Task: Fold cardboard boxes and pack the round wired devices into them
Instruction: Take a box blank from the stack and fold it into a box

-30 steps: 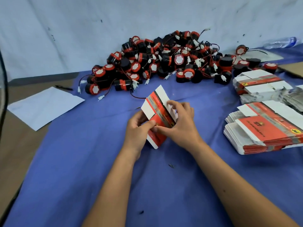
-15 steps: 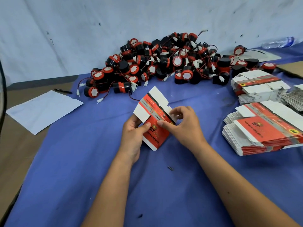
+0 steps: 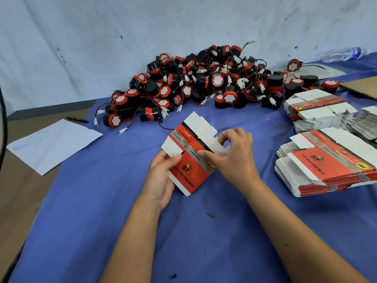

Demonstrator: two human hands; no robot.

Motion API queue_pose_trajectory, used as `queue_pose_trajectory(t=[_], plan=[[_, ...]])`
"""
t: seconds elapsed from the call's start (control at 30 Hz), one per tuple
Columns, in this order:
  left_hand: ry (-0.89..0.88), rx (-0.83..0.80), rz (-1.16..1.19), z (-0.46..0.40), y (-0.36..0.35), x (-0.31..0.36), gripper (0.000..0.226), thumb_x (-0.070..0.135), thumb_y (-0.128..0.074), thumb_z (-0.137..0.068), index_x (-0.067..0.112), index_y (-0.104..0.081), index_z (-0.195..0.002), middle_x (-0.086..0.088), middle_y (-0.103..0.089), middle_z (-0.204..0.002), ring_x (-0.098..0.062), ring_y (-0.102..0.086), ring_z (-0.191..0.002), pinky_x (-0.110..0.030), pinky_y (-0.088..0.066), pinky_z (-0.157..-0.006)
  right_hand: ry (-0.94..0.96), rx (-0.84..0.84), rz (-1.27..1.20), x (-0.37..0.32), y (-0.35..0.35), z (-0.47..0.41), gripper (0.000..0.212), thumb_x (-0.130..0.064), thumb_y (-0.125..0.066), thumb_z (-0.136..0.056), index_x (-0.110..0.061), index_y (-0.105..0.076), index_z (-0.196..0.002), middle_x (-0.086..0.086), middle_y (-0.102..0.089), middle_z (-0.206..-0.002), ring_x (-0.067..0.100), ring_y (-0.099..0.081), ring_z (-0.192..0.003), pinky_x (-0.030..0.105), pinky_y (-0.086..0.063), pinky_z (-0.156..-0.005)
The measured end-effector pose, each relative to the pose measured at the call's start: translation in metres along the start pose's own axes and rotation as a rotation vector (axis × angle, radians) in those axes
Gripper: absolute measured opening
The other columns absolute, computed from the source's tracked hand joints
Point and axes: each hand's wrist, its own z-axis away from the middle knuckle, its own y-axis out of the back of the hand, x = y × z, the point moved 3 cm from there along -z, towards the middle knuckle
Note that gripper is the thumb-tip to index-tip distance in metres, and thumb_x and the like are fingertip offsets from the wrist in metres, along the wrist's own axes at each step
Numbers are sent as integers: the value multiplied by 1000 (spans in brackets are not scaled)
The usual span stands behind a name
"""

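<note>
Barely started, I am gripping a flat red carton [image 3: 188,160] near centre with my left hand [image 3: 161,176] while my right hand [image 3: 230,155] pinches its flaps; the buzzers [image 3: 195,84] are lying heaped far off, unpacked.

Both our hands on the box, above the middle of the table

Our left hand [image 3: 161,178] cradles the red-and-white box [image 3: 189,160] from beneath, thumb pressed on its printed face. Our right hand [image 3: 234,158] pinches the box's right edge, thumb on the front and fingers curled over the white flaps. Both bare forearms reach in from the near edge, converging toward the centre.
</note>
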Motion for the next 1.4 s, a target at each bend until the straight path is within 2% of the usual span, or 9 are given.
queue_pose_trajectory(t=[0.2,0.5,0.63,0.77,0.93,1.03,1.23,1.33,1.4], plan=[[-5,-37,-27,2,7,7,43,22,-64,-86,7,-66,-127,-16,-74,-122,-33,-72,-112,-46,-61,-90,-28,-115,97,5,6,-5,45,-58,-87,-66,-23,-59,-66,-5,-51,-95,16,-36,-105,25,-37,-85],[-437,388,-484,3,6,9,11,36,-60,-89,28,-67,-92,7,-73,-85,-12,-67,-78,-38,-57,-73,249,29,64,-25,1,11,35,-32,-86,-81,-20,-53,-75,-11,-56,-75,7,-50,-67,22,-37,-59],[-501,372,-464,3,15,17,11,35,-60,-92,27,-68,-91,12,-73,-84,-6,-66,-77,-27,-55,-68,90,-184,-145,-23,1,11,19,-25,-81,-86,-21,-64,-94,-10,-70,-68,6,-57,-63,19,-44,-61],[-630,358,-763,7,10,20,20,35,-57,-95,18,-67,-92,7,-69,-81,-10,-64,-74,-35,-54,-67,-105,-492,-223,-10,-2,10,17,-31,-85,-82,-22,-79,-95,1,-78,-83,20,-75,-80,47,-61,-82],[-670,366,-1010,6,7,22,19,41,-54,-96,24,-63,-93,11,-67,-86,-7,-62,-78,-27,-47,-65,-210,-468,-393,-11,0,8,23,-28,-93,-74,-33,-77,-90,-3,-77,-76,11,-72,-71,27,-55,-63],[-638,311,-1064,4,5,22,22,43,-55,-94,23,-66,-95,10,-68,-89,-9,-63,-82,-30,-50,-69,-259,-516,-375,-12,-1,9,16,-16,-88,-79,-25,-74,-76,7,-78,-86,28,-74,-82,49,-58,-72],[-200,7,-446,4,3,19,29,44,-64,-90,24,-77,-106,-1,-79,-106,-21,-74,-99,-49,-60,-94,-357,-610,-509,-9,1,11,29,-25,-90,-73,-13,-77,-96,9,-79,-97,25,-71,-86,34,-43,-74],[121,-126,-28,6,8,17,58,64,-57,-91,19,-74,-122,-18,-71,-129,-35,-69,-117,-55,-55,-100,-454,-631,-645,-8,-1,11,68,-27,-94,-60,10,-66,-111,17,-78,-101,39,-74,-96,54,-56,-88],[197,-170,120,6,13,18,66,68,-61,-87,17,-71,-129,-21,-68,-133,-38,-67,-118,-52,-56,-97,-528,-670,-850,-8,0,12,67,-11,-91,-67,17,-60,-119,20,-76,-105,34,-76,-93,53,-61,-88]])
